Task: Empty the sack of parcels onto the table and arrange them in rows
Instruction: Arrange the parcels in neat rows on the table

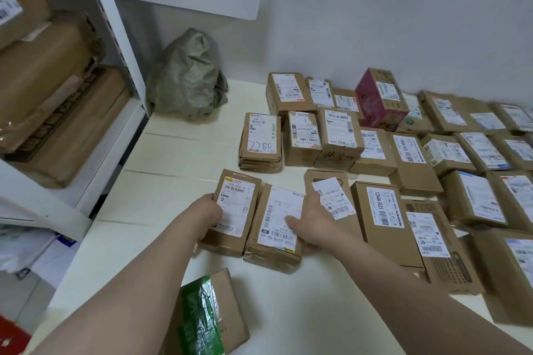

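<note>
2 touching parcels lie on the table (161, 181). The left hand (206, 215) grips the left parcel (235, 210); the right hand (310, 222) grips the right parcel (277, 225), thumb on its label. At right lie rows of parcels (403, 153); the crumpled sack (186, 78) sits at the back.

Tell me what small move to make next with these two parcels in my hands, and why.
Probably nudge both to the right and square them against the box beside them, then let go. Your left hand grips the left parcel and your right hand grips the right parcel. They sit at the front row's left end and seem slightly askew.
</note>
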{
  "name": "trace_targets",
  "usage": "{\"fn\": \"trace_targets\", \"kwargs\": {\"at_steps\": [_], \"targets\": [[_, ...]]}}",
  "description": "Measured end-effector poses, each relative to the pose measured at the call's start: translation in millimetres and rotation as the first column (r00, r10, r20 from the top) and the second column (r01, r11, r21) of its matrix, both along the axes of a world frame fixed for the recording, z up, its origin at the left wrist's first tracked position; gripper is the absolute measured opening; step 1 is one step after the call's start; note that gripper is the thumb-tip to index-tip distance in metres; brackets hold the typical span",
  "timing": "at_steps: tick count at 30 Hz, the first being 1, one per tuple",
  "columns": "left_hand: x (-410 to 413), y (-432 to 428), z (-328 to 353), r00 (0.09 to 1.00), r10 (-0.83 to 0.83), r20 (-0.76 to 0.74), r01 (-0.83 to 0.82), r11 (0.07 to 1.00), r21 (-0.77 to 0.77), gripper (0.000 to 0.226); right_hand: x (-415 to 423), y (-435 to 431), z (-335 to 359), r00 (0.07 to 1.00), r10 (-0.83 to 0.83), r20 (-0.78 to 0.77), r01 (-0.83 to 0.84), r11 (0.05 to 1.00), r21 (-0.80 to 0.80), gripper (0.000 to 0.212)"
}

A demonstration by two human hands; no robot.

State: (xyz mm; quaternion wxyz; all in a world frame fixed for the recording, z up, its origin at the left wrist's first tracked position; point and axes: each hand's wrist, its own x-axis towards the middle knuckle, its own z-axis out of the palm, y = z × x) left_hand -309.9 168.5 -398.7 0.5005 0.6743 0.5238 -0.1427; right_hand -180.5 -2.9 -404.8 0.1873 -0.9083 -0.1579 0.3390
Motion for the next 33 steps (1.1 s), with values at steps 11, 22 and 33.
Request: {"fn": "trace_targets", "kwargs": {"at_steps": [11,22,33], "targets": [[-1,12,-27,0.974,0.170,0.152,-0.144,0.974,-0.173,0.057,-13,1,-14,0.923,0.269,0.275,-0.264,0.963,-0.057,0.084],[-53,15,5,0.998,0.052,-0.048,-0.046,0.993,0.112,0.069,-66,-6,50,0.811,0.504,0.297,-0.561,0.814,0.151,0.063],[-177,-67,-21,0.930,0.275,-0.244,-0.245,0.958,0.148,0.107,-167,-56,35,0.623,0.731,0.278,-0.773,0.629,0.082,0.124]]}}
